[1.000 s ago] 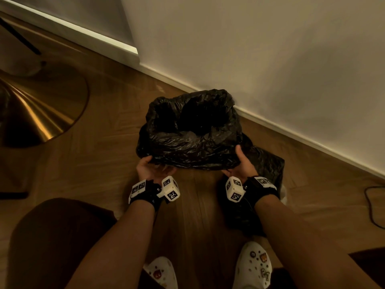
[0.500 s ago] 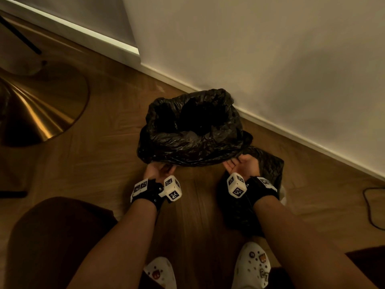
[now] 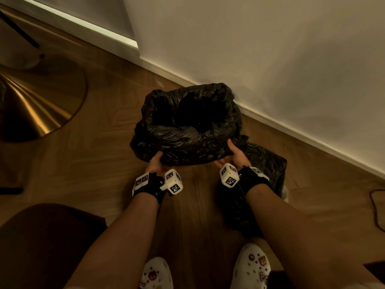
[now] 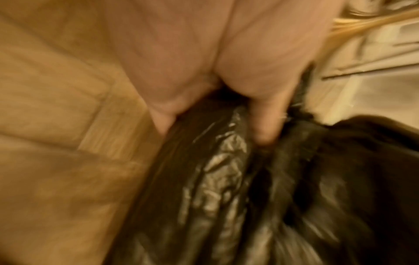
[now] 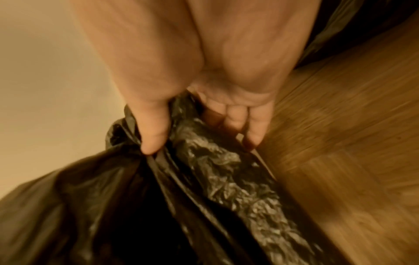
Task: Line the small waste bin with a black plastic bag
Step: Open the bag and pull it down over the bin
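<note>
A black plastic bag (image 3: 187,130) covers the small waste bin on the wooden floor by the wall; its mouth gapes upward and the bin itself is hidden under the plastic. My left hand (image 3: 155,163) grips the bag's near left edge, thumb on top and fingers tucked under, as the left wrist view shows the bag (image 4: 226,179) bunched in the hand (image 4: 226,100). My right hand (image 3: 233,155) grips the near right edge. In the right wrist view the thumb (image 5: 152,136) and fingers (image 5: 254,132) pinch a fold of the bag (image 5: 215,170).
A second black bag (image 3: 260,184) lies on the floor under my right forearm. A brass lamp base (image 3: 31,101) stands at the left, a dark cable (image 3: 377,209) at the right edge. The white wall and skirting (image 3: 291,122) run close behind the bin. White clogs (image 3: 252,265) below.
Half a second ago both hands lay palm-up below the bag's lower edge. Now they have come back up and grip its near corners again, thumbs over the plastic.
</note>
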`<state>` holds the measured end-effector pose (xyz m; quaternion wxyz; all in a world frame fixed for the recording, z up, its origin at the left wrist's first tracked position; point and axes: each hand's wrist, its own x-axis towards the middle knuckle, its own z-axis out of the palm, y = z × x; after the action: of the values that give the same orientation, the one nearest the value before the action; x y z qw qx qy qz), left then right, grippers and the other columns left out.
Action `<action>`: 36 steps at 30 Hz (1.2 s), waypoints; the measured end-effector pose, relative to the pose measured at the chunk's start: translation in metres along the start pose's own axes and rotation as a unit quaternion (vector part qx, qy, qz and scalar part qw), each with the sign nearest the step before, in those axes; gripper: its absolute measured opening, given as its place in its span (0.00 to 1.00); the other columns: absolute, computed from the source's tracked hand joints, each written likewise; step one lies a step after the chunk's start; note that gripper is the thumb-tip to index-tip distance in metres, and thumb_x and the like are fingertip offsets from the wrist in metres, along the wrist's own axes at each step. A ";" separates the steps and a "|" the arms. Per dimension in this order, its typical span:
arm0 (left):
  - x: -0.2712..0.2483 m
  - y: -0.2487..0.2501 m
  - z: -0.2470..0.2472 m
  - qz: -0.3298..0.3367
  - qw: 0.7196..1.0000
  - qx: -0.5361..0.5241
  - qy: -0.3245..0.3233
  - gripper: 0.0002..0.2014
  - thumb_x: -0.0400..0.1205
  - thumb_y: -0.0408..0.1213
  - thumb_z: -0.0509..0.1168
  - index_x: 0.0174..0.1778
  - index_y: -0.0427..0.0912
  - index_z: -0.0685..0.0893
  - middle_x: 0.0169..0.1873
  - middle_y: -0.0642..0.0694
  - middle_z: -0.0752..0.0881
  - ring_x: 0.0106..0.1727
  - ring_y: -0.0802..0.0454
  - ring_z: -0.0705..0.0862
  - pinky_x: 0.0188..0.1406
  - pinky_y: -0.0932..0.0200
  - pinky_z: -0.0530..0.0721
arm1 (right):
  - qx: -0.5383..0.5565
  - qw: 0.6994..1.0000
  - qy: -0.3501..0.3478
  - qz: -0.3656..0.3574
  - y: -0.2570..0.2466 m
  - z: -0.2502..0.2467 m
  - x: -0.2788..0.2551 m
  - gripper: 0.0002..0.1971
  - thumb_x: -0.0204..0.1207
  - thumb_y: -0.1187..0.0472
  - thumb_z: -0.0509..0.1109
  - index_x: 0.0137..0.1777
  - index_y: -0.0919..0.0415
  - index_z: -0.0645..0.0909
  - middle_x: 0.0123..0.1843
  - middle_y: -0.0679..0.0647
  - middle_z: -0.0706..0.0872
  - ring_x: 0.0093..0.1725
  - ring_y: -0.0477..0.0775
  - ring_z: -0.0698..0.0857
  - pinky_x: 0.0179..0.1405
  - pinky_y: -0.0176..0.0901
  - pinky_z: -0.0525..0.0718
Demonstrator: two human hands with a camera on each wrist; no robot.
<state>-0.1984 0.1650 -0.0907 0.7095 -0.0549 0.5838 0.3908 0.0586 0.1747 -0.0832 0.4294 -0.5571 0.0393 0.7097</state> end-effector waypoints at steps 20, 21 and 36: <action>-0.047 0.069 0.003 0.158 0.987 -0.005 0.006 0.10 0.65 0.27 0.56 0.30 0.40 0.82 0.32 0.44 0.89 0.40 0.44 0.85 0.34 0.59 0.87 | -0.078 0.978 0.038 -0.190 -0.040 0.032 -0.020 0.08 0.78 0.61 0.62 0.50 0.61 0.82 0.52 0.58 0.89 0.53 0.64 0.89 0.51 0.52 0.86; -0.053 0.068 0.004 0.167 0.985 -0.045 -0.010 0.12 0.64 0.23 0.54 0.32 0.40 0.81 0.38 0.42 0.90 0.49 0.42 0.86 0.42 0.61 0.90 | -0.014 0.986 0.022 -0.162 -0.040 0.030 -0.021 0.11 0.78 0.65 0.58 0.53 0.62 0.82 0.56 0.59 0.88 0.54 0.63 0.88 0.51 0.54 0.86; -0.051 0.028 0.010 0.105 0.987 -0.103 -0.072 0.11 0.78 0.39 0.60 0.51 0.37 0.80 0.50 0.39 0.82 0.53 0.36 0.83 0.62 0.41 0.79 | 0.008 0.998 -0.048 -0.036 -0.034 0.026 -0.009 0.32 0.74 0.36 0.70 0.69 0.59 0.78 0.45 0.49 0.84 0.38 0.44 0.82 0.37 0.35 0.84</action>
<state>-0.2088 0.1646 -0.0326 0.6955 -0.0374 0.4903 0.5239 0.0615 0.2050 -0.0518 0.4604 -0.5199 0.0041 0.7195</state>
